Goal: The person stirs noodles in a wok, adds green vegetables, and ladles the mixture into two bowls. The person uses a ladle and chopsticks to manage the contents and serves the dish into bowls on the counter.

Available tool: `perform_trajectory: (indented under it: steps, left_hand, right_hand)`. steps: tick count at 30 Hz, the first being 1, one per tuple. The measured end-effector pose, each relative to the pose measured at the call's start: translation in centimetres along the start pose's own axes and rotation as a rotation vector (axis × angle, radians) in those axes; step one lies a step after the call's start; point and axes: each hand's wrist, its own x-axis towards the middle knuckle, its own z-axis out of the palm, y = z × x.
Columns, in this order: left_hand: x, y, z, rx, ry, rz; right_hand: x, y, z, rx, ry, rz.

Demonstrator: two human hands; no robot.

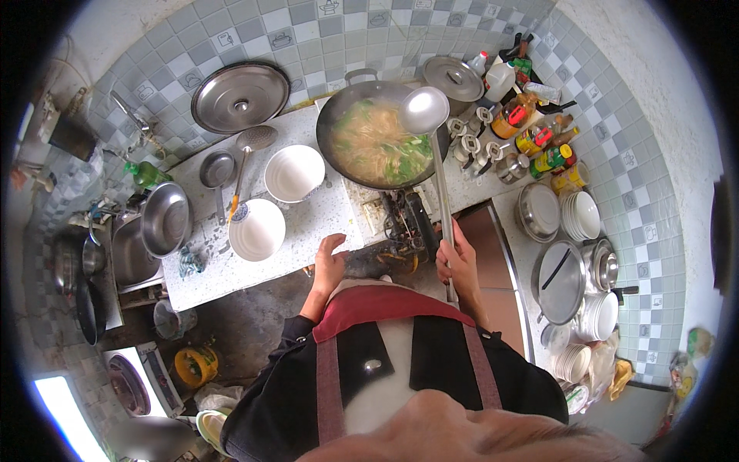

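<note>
My right hand (459,261) grips the long handle of a steel ladle (424,111). The ladle's bowl is over the right side of a dark wok (329,164), with its rounded underside facing up. Noodles in broth with green leaves (369,141) fill the wok, and steam hazes them. My left hand (330,263) is in front of the counter edge, holding nothing, its fingers apart and bent. Two white bowls stand left of the wok: a rear bowl (294,173) and a front bowl (257,230); both look empty inside.
A perforated skimmer (257,138) and a small steel ladle (217,168) lie by the bowls. A large lid (241,97) leans against the tiles. Seasoning bottles (514,115) crowd the right corner. Stacked plates (579,215) and a steel sink (135,254) flank me. A black handle (421,222) juts from the stove.
</note>
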Motion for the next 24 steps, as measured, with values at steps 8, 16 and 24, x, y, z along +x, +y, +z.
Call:
perform_trajectory:
  steps: [8,16,24]
  left_hand:
    - [0.0,-0.6,-0.3,0.077,-0.094,0.040]
    - [0.2,0.7,-0.3,0.179,-0.201,-0.196]
    - [-0.2,-0.4,0.1,0.225,-0.019,0.036]
  right_hand:
    - [-0.1,0.0,0.3,0.016,0.012,-0.043]
    - [0.0,0.1,0.2,0.013,0.005,-0.008]
    - [0.1,0.3,0.1,-0.013,-0.018,0.020]
